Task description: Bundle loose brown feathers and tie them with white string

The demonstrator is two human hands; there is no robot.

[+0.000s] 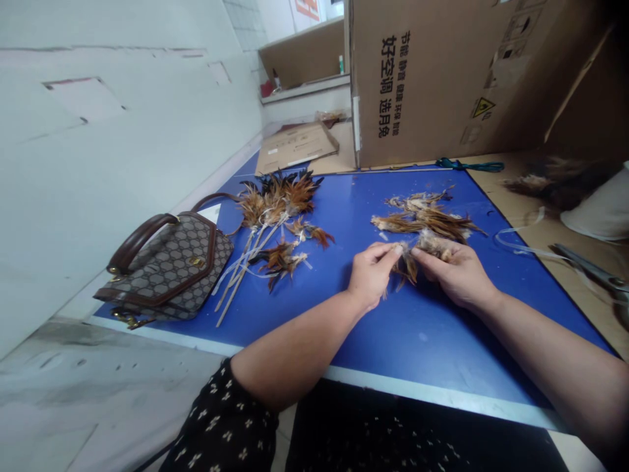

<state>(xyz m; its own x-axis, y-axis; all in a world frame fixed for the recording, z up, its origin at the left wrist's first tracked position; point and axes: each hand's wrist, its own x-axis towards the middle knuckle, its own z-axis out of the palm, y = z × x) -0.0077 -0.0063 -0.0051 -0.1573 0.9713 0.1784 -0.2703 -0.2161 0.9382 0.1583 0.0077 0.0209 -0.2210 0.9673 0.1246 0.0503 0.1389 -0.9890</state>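
My left hand [371, 272] and my right hand [455, 272] meet over the blue table [422, 328], both pinching a small bunch of brown feathers [410, 262] between their fingertips. Just beyond the hands lies a loose pile of brown feathers [425, 219]. To the left, several feather bundles tied to thin white sticks [268, 223] are fanned out on the blue surface.
A patterned handbag with brown handles [170, 265] sits at the table's left edge against the white wall. A large cardboard box [457, 75] stands behind the table. Scissors [597, 275] and white string lie on the cardboard at right, with a teal cord [469, 165] farther back.
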